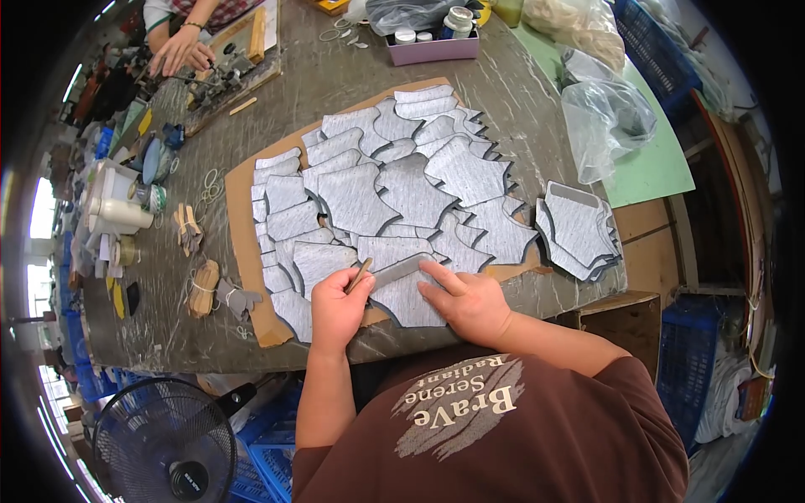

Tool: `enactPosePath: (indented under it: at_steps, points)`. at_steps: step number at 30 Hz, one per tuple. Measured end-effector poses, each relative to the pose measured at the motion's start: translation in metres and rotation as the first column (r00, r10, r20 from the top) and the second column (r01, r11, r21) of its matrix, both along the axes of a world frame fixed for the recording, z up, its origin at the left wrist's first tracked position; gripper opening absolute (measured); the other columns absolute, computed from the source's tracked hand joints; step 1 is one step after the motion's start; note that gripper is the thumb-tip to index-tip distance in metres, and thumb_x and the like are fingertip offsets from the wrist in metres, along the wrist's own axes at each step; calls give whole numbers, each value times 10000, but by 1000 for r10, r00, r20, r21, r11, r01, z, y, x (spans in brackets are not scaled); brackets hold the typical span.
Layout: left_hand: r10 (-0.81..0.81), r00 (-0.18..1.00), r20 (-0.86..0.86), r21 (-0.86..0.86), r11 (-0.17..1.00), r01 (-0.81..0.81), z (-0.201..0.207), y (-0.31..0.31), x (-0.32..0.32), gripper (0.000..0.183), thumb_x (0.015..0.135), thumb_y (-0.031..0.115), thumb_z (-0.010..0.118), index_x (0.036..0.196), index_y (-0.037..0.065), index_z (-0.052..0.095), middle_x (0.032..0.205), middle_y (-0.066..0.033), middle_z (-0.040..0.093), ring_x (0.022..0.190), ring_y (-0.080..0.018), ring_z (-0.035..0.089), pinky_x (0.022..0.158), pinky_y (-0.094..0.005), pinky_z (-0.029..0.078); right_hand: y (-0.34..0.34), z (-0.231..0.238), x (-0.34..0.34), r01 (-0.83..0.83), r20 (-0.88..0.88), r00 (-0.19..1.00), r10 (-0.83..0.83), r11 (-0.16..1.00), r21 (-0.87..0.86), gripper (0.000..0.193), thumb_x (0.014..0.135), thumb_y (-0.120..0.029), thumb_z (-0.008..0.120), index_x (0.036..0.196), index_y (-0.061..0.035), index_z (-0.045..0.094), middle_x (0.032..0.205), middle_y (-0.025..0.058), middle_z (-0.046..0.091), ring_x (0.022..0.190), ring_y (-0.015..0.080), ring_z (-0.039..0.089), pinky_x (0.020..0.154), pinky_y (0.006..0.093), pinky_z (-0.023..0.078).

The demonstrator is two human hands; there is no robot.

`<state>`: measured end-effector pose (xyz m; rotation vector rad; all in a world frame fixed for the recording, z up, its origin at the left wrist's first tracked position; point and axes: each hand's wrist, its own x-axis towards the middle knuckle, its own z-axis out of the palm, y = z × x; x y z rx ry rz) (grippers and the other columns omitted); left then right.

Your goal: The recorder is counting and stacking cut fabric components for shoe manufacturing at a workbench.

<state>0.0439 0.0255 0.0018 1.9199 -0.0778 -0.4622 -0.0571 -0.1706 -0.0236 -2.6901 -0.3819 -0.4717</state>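
Observation:
My left hand point(337, 308) is closed on a thin, flat brownish stick point(360, 273), its tip angled up and away from me. In front of me lies a grey speckled cut piece point(412, 300) with a darker band point(401, 272) along its far edge. My right hand point(471, 303) rests on that piece with fingers stretched out, the fingertips on the band's right end. Many similar grey pieces point(352, 198) with curved, notched edges overlap on a brown cardboard sheet point(243, 220) just beyond my hands.
A small stack of grey pieces point(577, 226) sits at the table's right edge. Bundled shapes point(203, 289) and rubber bands point(211, 183) lie left. A purple box point(432, 52) holds jars at the far side. Another person's hands point(178, 52) work far left. A fan point(163, 444) stands below left.

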Motion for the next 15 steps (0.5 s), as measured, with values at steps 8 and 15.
enactPosePath:
  at_steps: [8,15]
  points:
    - [-21,990,140,49,999,14,-6,-1,-2,126,810,69,667,846,-51,656,667,-20,595,588,-63,481,527,-238,384,2,5,1,3,-54,999,-6,998,-68,296,697,-146,573,988,-126,622,1225,36,556,605,145,569,511,291,480]
    - [-230,861,453,383,923,46,6,-7,-5,102,755,57,671,800,-26,633,683,-118,562,603,-237,559,563,-332,430,2,7,1,0,-96,995,-9,996,-90,270,717,-155,588,985,-130,608,1207,27,552,628,154,585,516,295,482]
